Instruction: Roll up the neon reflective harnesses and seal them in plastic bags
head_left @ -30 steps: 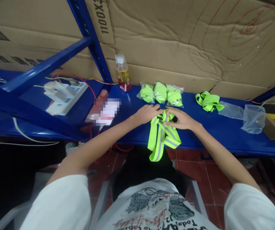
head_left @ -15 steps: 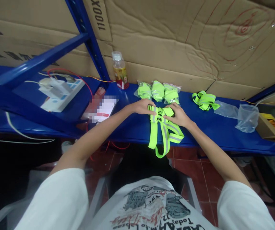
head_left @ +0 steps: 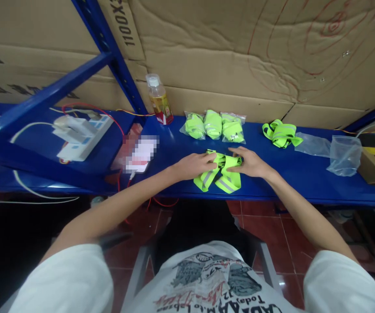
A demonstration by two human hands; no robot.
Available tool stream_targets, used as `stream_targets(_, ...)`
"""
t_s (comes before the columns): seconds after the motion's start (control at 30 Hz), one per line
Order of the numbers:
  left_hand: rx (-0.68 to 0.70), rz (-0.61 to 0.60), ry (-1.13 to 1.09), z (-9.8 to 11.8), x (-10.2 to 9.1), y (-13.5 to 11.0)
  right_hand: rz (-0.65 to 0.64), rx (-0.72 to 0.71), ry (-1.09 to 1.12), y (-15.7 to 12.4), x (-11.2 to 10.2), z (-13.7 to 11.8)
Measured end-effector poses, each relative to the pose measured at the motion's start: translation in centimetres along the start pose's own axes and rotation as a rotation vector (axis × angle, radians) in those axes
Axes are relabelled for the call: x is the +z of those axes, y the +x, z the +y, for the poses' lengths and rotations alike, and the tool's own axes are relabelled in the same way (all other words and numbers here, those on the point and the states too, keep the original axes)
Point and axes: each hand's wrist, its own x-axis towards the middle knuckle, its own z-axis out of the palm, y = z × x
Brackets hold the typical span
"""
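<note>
As left hand (head_left: 198,166) holds strap (head_left: 228,164), right hand (head_left: 250,162) touching

A: Describe the strap (head_left: 230,162).
B: Fluorescent yellow-green webbing with a grey lengthwise stripe.
A: Pose and location?
B: Upper part bunched, dark parts showing; two folded loops spread toward the front edge of the blue tabletop (head_left: 305,178).

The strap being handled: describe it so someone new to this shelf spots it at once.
On the blue shelf, find the row of three bundles near the cardboard wall. In front of it, the strap lies between the left hand and right hand. Unlike the row or the lone bundle farther right, it has two flat lengths spread toward the shelf's front edge.
</note>
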Motion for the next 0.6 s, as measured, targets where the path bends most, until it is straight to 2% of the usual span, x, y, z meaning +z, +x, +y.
stream_targets(0.07,0.024,-0.026,-0.219,-0.6,-0.6,-0.4,0.033,-0.09,-0.241,-0.7,0.9,-0.3)
stream_targets(0.13,-0.014,0.006,-0.49,-1.4,-0.9,-0.3,0.096,-0.146,-0.4,-1.5,2.0,-0.5)
stream_targets(0.23,-0.23,0.144,-0.688,-2.7,-0.2,0.6,0.206,-0.182,-0.555,-2.7,3.6,-0.7)
stream_targets(0.3,-0.32,0.154,-0.635,-3.4,0.6,1.4,0.241,-0.179,-0.585,-3.2,4.0,-0.7)
stream_targets(0.4,-0.282,0.073,-0.479,-3.2,1.2,1.9,0.184,-0.215,-0.402,-3.3,2.8,-0.7)
stream_targets(0.5,-0.277,0.096,-0.332,-1.4,0.7,1.5,0.081,-0.243,-0.081,-2.9,0.2,-0.9)
stream_targets(0.6,-0.262,0.12,-0.141,0.8,0.3,0.9,0.151,-0.146,0.006,-2.4,-1.1,-1.0)
